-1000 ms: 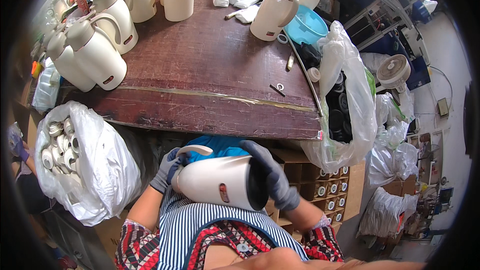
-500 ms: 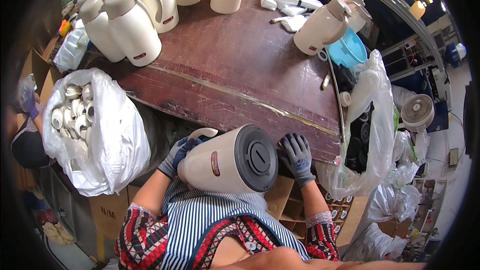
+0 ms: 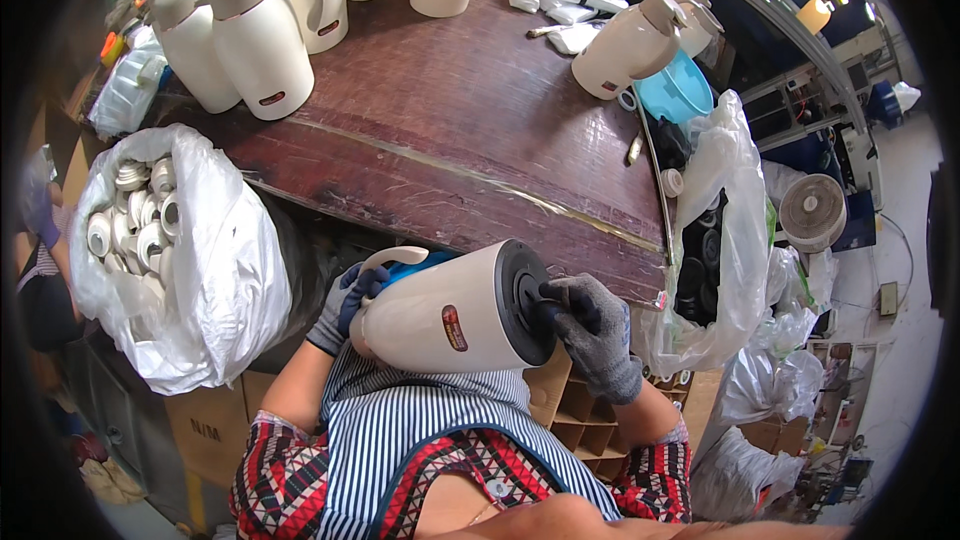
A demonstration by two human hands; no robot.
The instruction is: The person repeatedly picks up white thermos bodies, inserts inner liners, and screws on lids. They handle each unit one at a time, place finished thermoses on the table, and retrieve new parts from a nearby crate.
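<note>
A cream thermos jug [image 3: 430, 315] lies on its side across my lap, its curved handle [image 3: 398, 257] upward and its base to the right. My left hand [image 3: 343, 312], in a grey and blue glove, grips the jug's neck end beside the handle. At the other end is a round black base cap [image 3: 520, 265] with a raised middle. My gloved right hand [image 3: 592, 330] is closed there, thumb and fingers pinched on the cap's middle; the exact grip is partly hidden by the fingers.
A worn dark red table [image 3: 450, 140] lies ahead, with several cream jugs [image 3: 262, 45] at the far left and more jugs [image 3: 622, 45] beside a blue bowl [image 3: 676, 88]. A white sack [image 3: 235, 270] of pale rings stands left; a clear bag [image 3: 740, 270] of black discs hangs right.
My right hand has gone from lying spread by the table edge to pinching the middle of the base cap. The jug has turned, its base facing more to the right.
</note>
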